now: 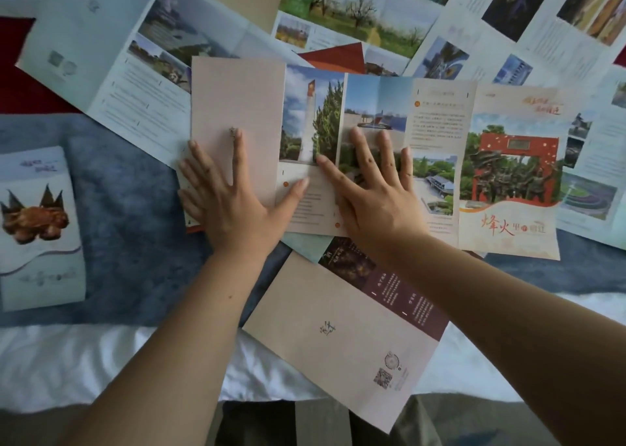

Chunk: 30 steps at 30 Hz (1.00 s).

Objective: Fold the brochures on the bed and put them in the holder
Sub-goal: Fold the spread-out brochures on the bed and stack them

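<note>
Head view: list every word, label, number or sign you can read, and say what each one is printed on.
"烽火": big red characters on the red-gate brochure; the smaller ones after them are blurred.
Beige brochure: QR code and round seal only; its brush mark is illegible.
Folded brochure at left and all body text: too blurred to read.
</note>
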Motion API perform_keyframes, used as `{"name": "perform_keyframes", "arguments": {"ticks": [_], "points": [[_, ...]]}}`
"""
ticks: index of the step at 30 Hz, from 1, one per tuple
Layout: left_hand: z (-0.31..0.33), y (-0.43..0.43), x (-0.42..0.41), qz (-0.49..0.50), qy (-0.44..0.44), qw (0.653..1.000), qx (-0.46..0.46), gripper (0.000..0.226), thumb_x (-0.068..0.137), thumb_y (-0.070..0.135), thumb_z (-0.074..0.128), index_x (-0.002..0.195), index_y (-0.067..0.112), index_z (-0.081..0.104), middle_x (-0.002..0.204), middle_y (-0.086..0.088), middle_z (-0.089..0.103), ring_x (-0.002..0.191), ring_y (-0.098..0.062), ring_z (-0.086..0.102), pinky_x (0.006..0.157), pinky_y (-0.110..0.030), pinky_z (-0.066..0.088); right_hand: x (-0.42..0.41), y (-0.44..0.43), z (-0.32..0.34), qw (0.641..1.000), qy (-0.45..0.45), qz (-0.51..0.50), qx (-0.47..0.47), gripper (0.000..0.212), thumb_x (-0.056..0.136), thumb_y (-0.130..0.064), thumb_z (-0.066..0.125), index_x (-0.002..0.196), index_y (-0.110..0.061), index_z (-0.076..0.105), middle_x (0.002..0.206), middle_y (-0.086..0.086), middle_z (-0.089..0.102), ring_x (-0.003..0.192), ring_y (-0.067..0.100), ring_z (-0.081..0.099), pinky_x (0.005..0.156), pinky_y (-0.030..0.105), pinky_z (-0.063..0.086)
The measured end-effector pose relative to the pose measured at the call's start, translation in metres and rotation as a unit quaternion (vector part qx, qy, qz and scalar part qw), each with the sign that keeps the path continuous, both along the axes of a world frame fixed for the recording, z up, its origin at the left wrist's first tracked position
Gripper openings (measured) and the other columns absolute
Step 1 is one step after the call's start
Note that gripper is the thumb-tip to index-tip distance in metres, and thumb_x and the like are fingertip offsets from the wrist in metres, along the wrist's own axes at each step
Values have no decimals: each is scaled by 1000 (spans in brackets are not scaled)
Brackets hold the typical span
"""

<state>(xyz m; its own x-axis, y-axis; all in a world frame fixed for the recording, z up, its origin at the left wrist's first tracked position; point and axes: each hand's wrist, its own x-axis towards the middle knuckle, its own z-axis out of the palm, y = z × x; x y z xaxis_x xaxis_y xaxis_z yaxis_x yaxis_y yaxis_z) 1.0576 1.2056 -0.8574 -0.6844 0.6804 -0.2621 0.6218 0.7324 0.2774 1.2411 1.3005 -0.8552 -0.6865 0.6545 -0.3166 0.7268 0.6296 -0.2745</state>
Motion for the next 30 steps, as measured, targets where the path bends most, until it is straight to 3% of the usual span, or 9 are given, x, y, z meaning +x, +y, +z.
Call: {"name": "perform_keyframes", "arguments": {"ticks": [6, 14, 20, 24, 27, 30], "points": [[2, -4, -1, -2, -22, 999, 33, 109, 76, 92, 47, 162, 43, 2, 172, -15, -3, 157, -42, -2, 122, -64, 6, -3, -4, -10, 1000, 3, 4, 26, 63, 104, -49, 26, 162, -49, 0, 173, 10, -12, 154, 46, -19, 126, 61, -3], [18, -5, 4, -29, -82, 993, 84, 103, 79, 75, 58, 162, 42, 7, 172, -8, -6, 158, -35, 0, 121, -68, 7, -9, -3, 3, 1000, -1, -12, -21, 63, 100, -50, 13, 162, -48, 1, 173, 5, -14, 154, 42, -23, 125, 60, -8], [24, 5, 27, -69, -106, 986, 111, 93, 83, 65, 58, 161, 46, 9, 173, -5, 0, 158, -33, 2, 119, -67, 13, -24, -4, 8, 998, 25, -6, -58, 63, 102, -28, 37, 162, -39, 21, 173, 2, -12, 155, 40, -22, 127, 56, -6], [25, 9, 39, -97, -96, 986, 91, 92, 83, 62, 58, 160, 49, 9, 173, -5, 0, 158, -33, -1, 116, -61, 12, -7, 7, 13, 998, 23, -44, -29, 71, 102, -46, 44, 165, -34, 14, 173, 7, -8, 158, 32, -14, 129, 53, 6], [26, 15, 47, -108, -105, 985, 79, 91, 82, 64, 52, 159, 51, 5, 173, -4, -4, 158, -33, -6, 117, -62, 7, 25, 15, 16, 988, -64, -126, 55, 85, 96, -74, 28, 165, -30, 5, 170, 17, -17, 157, 36, -17, 128, 55, 0], [30, 26, 57, -114, -97, 986, 77, 93, 78, 65, 51, 160, 49, 10, 173, -7, -1, 158, -34, -5, 117, -64, 9, 63, 22, 17, 976, -101, -181, 67, 87, 96, -78, 18, 165, -30, -4, 169, 19, -21, 156, 38, -20, 126, 56, -8]]}}
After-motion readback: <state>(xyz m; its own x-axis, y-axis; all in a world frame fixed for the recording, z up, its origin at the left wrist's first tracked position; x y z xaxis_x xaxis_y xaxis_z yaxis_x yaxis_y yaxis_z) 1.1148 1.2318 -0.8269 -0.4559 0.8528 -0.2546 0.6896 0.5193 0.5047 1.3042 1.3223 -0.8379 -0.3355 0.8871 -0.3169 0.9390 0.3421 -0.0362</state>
